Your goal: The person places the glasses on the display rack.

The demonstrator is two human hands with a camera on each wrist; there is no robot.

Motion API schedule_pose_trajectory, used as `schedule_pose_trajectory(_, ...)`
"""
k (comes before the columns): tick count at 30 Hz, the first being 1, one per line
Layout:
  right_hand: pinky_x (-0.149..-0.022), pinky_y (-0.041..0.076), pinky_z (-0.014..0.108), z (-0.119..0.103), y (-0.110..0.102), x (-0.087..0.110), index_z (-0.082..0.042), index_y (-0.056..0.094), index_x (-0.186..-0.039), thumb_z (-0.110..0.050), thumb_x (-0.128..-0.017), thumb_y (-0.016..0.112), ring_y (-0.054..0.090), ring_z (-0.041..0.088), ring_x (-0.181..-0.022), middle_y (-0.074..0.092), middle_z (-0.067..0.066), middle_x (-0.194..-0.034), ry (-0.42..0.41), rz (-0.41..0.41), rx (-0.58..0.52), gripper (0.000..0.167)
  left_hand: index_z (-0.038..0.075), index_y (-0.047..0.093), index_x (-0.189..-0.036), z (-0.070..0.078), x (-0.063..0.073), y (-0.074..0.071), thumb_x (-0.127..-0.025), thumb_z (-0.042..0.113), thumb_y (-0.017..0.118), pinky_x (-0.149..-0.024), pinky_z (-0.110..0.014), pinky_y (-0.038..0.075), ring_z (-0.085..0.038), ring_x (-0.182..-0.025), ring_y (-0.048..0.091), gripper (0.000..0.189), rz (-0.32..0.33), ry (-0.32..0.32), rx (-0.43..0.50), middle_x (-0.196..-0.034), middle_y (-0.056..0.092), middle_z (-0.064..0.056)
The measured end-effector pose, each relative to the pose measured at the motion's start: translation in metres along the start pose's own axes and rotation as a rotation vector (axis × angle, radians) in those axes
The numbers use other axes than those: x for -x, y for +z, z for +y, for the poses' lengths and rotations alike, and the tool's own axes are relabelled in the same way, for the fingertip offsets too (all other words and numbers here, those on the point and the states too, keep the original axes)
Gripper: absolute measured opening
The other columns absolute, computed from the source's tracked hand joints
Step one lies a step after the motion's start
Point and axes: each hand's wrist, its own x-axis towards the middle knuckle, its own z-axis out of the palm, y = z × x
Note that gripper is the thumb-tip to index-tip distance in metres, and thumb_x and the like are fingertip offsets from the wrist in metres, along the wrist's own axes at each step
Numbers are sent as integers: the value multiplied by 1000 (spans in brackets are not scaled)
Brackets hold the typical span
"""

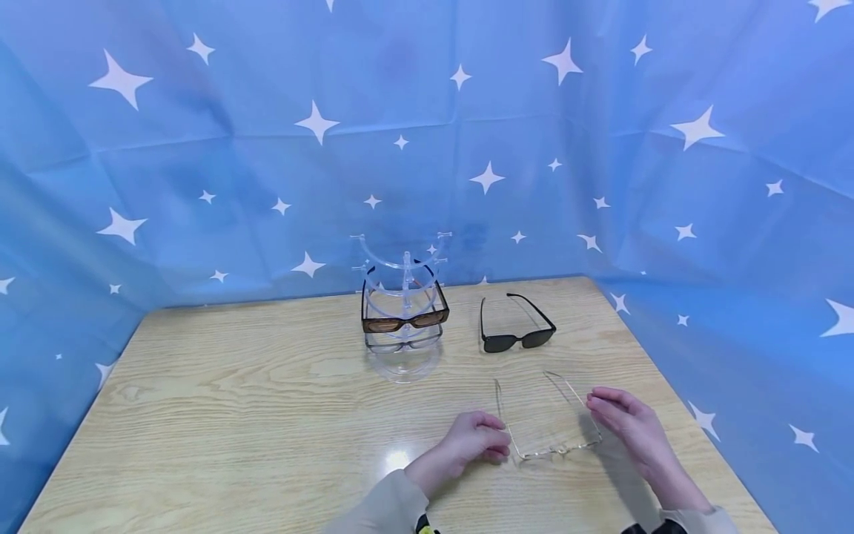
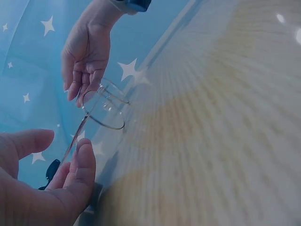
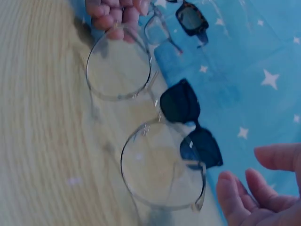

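Observation:
Thin-rimmed metal eyeglasses (image 1: 560, 449) with large round clear lenses lie on the table, temples unfolded and pointing away from me. My left hand (image 1: 470, 445) is at the left temple; in the left wrist view its thumb stands apart from the fingers (image 2: 84, 162), which lie against or close beside the temple. On the other side, my right hand (image 1: 630, 426) is held by the right temple, fingertips near it. The right wrist view shows a gap between the thumb and fingers of the right hand (image 3: 256, 193); whether they touch the eyeglasses I cannot tell.
Black sunglasses (image 1: 500, 343) lie unfolded behind the eyeglasses. Left of them stands a clear plastic display stand (image 1: 407, 278), bearing brown tortoiseshell sunglasses (image 1: 427, 319) above thin-framed glasses (image 1: 400, 346). A blue star-printed curtain (image 1: 267, 170) borders the wooden table (image 1: 220, 415).

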Motion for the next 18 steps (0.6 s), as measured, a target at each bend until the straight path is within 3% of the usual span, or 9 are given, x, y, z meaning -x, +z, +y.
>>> schedule_pose_trajectory(5,-77,52,16,8,-9,-1,-16,65,-96,2,-88,59,64,4,-85,67,-9,-89,-1,27,54,20,-9,57,-98,-3,-1,7,-78,-6,63,-63,-27,57,-12,-60,61,21,-3,-6,10,-72,63,-6)
schedule_pose_trajectory(9,-73,53,16,12,-13,0,-12,62,-98,2,-88,59,62,2,-80,66,-9,-86,66,50,161,17,-9,57,-97,-4,-2,10,-79,-7,63,-62,-26,57,-11,-60,61,20,-5,-3,11,-72,63,-6)
schedule_pose_trajectory(13,-66,53,18,16,-14,-2,-2,61,-103,0,-88,60,61,4,-75,65,-7,-83,116,66,272,14,-7,58,-95,-4,-3,12,-78,-8,62,-59,-23,56,-10,-58,60,17,6,-10,17,-70,63,-6)
schedule_pose_trajectory(18,-59,51,21,21,-14,-4,7,58,-105,2,-87,60,59,7,-67,66,-4,-81,124,74,312,19,-5,59,-91,-4,-4,14,-77,-10,62,-55,-22,55,-9,-55,59,15,26,-19,30,-67,62,-6)
